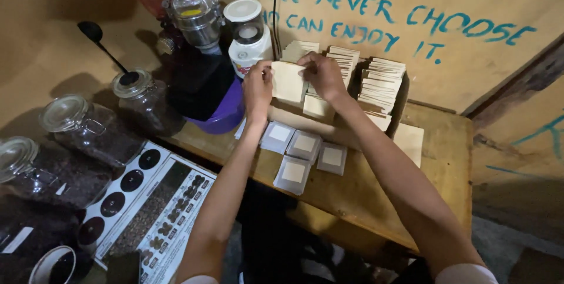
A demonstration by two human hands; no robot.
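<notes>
you've got a tan paper packet (288, 81) pinched in both hands, left hand (257, 87) and right hand (322, 75) closed on its edges, above the far stacks of packets (379, 87). four grey sachets (305, 154) already lie nearer on the wooden table (440, 166); plenty stacked remains.

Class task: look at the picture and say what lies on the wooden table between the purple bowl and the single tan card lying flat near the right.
In the head view, four small grey packets with pale square centres lie there in a loose cluster.
</notes>
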